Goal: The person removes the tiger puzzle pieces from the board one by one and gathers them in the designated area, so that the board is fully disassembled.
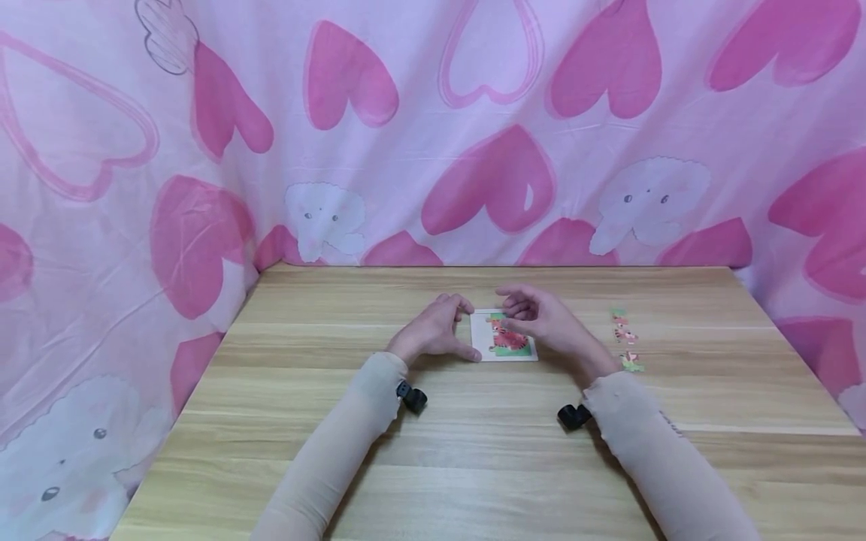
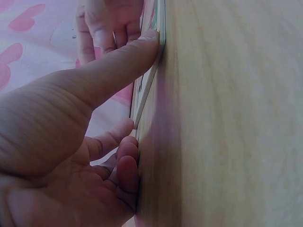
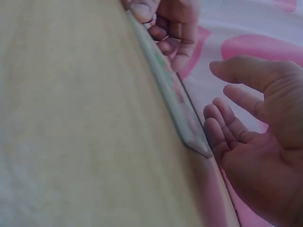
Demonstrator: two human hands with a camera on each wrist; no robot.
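The board (image 1: 479,334) lies flat on the table (image 1: 473,481), ahead of the person and between the two hands. Its left part is bare white; on the right sits a red-and-green picture (image 1: 512,346), partly hidden by the right hand (image 1: 544,319). The left hand (image 1: 433,328) grasps the board by its left side — thumb at the near corner, index finger at the far one. The right hand is just above the board's right side, fingers loosely bent, thumb apart; the right wrist view shows nothing between thumb and fingers, so it is released. A few small pieces (image 1: 625,335) lie in a loose column on the table, to the right of the board — apart from it, beyond the right forearm. Behind the table hangs a pink curtain (image 1: 487,180) with hearts.
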